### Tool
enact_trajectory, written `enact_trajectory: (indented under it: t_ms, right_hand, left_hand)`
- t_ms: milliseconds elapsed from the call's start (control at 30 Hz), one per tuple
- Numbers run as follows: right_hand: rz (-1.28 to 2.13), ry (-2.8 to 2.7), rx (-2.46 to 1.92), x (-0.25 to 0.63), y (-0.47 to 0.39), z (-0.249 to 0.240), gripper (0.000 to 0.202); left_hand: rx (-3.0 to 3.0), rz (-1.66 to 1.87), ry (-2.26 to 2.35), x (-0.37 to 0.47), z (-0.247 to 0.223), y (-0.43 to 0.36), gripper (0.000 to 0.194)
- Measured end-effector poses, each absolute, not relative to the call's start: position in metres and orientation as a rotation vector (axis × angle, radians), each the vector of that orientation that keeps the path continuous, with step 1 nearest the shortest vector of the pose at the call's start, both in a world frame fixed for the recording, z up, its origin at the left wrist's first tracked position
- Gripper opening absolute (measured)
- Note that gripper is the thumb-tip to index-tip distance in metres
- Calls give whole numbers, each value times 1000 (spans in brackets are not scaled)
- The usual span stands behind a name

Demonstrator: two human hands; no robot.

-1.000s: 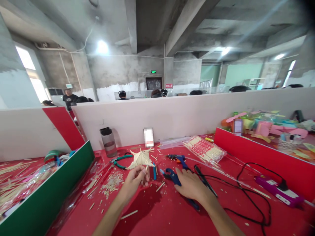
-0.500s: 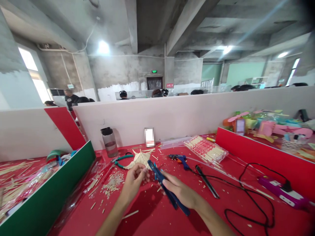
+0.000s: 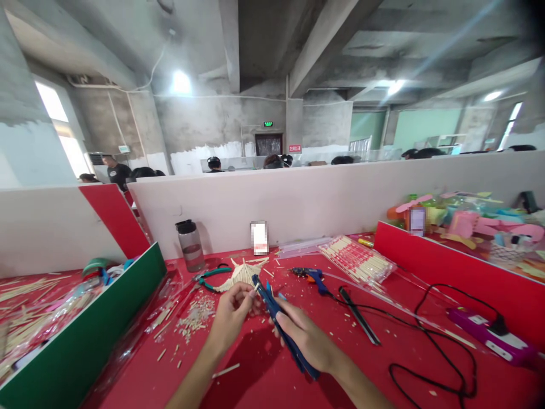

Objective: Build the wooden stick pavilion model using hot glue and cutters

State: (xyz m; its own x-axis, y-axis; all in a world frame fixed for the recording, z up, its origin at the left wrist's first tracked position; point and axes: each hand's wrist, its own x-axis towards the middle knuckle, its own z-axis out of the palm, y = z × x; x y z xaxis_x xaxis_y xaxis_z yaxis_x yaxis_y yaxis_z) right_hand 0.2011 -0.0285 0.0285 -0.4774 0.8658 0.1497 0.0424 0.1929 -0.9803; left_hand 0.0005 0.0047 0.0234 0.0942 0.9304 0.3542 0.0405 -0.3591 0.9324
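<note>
My right hand (image 3: 304,335) is wrapped round a pair of blue-handled pliers (image 3: 290,346), its handles slanting down to the right. The jaws meet a short, pale wooden stick (image 3: 256,288) pinched between the thumb and fingers of my left hand (image 3: 235,305); both hands are close together above the red table. Just behind them sits a fan-like piece built of thin wooden sticks (image 3: 244,271), partly hidden by my fingers. Green-handled pliers (image 3: 215,272) lie beside it, on the left.
A glue gun (image 3: 313,276), a black-handled cutter knife (image 3: 360,316) and bagged sticks (image 3: 357,258) lie to the right, near a purple power strip (image 3: 489,335) with a looping cable. Stick offcuts (image 3: 193,321) are strewn left. A water bottle (image 3: 189,247) and a phone (image 3: 259,238) stand behind.
The blue pliers have shifted slightly left and their handles have come closer together, with the jaws now at the stick in my left hand. The left hand has barely moved.
</note>
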Motion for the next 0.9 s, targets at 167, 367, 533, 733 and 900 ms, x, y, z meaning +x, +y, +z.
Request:
enact_trajectory:
  t_ms: [167,367,533,733,900]
  right_hand:
    - [1361,-1705,-876,197,-33,33,59]
    - [1285,-1758,-887,200,-31,32,56]
    - [1244,-1783,-904,202,-30,32,50]
    - [1174,-1805,-922,204,-30,29,51]
    - [1118,-1826,-920,203,-32,35,51]
  left_hand:
    - [1587,1387,1053,-2,26,3,30]
    - [1612,1410,1076,0,31,-1,31]
    - [1621,1427,1090,2,34,-3,31]
    - [1637,1435,1119,3,36,-5,31]
    - [1628,1437,1137,4,39,-6,30]
